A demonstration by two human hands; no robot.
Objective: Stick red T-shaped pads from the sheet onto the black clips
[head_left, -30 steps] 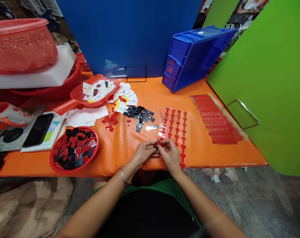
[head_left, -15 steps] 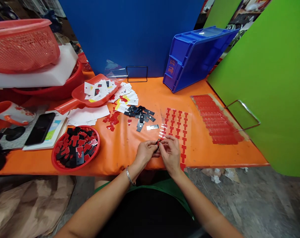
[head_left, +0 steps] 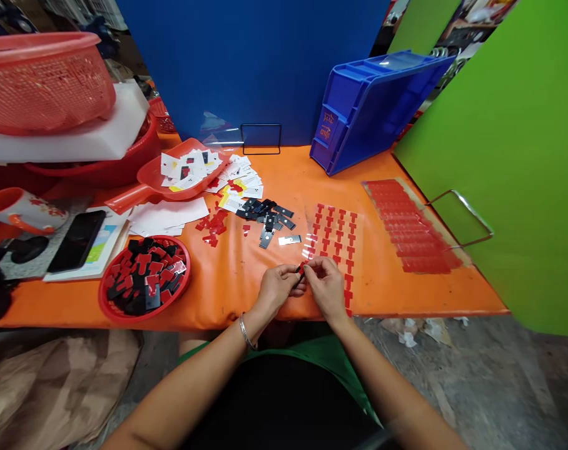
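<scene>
— Largest first?
— Orange table (head_left: 265, 275), near edge partly hidden behind the forearms. Behind it a blue panel and a tilted blue crate (head_left: 373, 106), far corner cut off by a green board (head_left: 509, 156).

— To the left?
— Stacked red mesh baskets (head_left: 40, 81), cropped by the frame edge, over a white foam slab (head_left: 72, 140). Then a red scoop (head_left: 171, 181) heaped with white cards, print too small to read. Nearer, a round red tray (head_left: 146, 275) filled with black and red pieces, and a dark phone (head_left: 75, 240) beside a mug cut by the edge.

— Right side?
— A clear sheet of red T-shaped stickers (head_left: 333, 234), near end tucked under the right hand; a stack of similar sheets (head_left: 408, 225) further right.

— And the hands?
— Left hand (head_left: 277, 287) and right hand (head_left: 326, 287) met at the table's near edge, fingertips pinched together on a small black-and-red piece (head_left: 300, 274). Mostly covered by the fingers; shape hard to make out, held just above the table.
</scene>
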